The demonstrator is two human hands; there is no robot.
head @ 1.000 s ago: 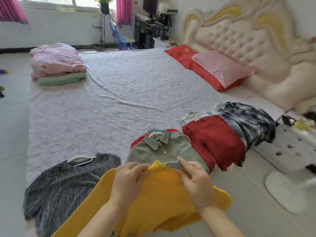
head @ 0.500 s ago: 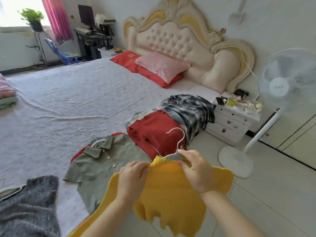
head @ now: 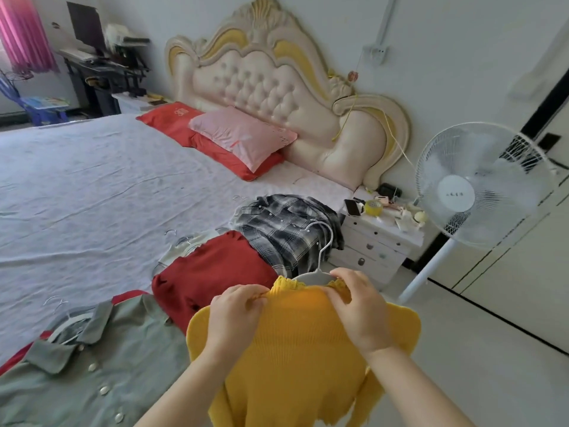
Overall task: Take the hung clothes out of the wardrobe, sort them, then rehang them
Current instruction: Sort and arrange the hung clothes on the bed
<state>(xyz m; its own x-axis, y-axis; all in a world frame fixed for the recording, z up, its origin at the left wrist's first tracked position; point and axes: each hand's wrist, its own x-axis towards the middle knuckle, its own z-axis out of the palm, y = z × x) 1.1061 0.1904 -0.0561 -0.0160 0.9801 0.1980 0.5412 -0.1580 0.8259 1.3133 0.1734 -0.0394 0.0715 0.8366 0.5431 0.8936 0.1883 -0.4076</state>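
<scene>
A wide bed (head: 92,186) under a pale sheet fills the room, and a white fan (head: 480,186) stands past its headboard corner. Along the near edge lie a plaid shirt (head: 286,229), a red garment (head: 215,272) and a grey-green shirt (head: 123,365). Just off that edge, the left hand (head: 237,315) and right hand (head: 360,306) each pinch the collar of the yellow sweater (head: 301,349). A white hanger (head: 320,260) seemingly sits inside the collar.

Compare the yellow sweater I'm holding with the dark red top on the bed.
The yellow sweater is held at its collar by the left hand and right hand; the dark red top lies on the bed. A white hanger sticks out of the yellow sweater's neck; whether the dark red top has one is unclear. Both are single-coloured.
</scene>
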